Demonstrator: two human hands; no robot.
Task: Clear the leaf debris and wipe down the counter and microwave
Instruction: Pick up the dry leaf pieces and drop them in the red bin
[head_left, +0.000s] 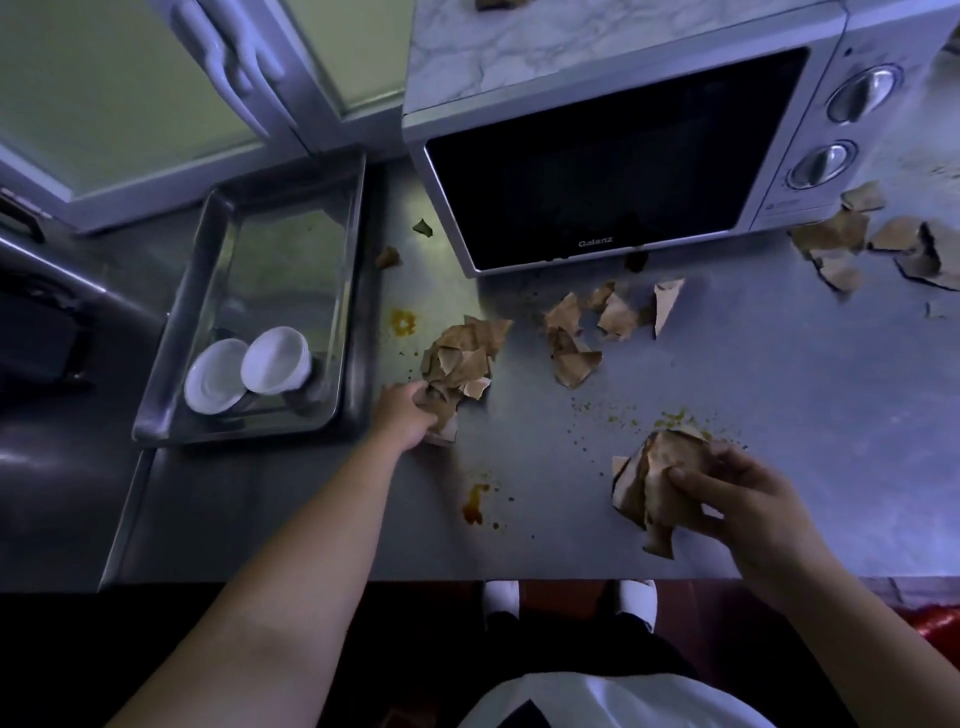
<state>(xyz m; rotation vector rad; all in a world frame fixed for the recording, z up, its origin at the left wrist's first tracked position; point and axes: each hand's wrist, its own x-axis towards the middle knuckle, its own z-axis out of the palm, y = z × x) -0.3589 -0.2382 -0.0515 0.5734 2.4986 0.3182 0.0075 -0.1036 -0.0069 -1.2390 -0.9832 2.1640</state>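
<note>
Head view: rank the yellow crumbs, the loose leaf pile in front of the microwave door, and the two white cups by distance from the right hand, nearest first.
1. Yellow crumbs: just beyond the right hand.
2. Loose leaf pile: mid-counter, in front of the microwave.
3. White cups: far left, in the steel tray.

The grey metal worktop (779, 415) looked smooth with a dull brushed sheen, blotched by orange-brown stains (474, 504). The rectangular steel tray (358, 291) was mirror-bright, and the two white round bowls (275, 361) in it were glossy. The silver microwave (639, 156) had a glossy black glass door (571, 197) and shiny chromed knobs (865, 93). The dry brown leaf pieces (462, 353) looked papery, crinkled and matt.
</note>
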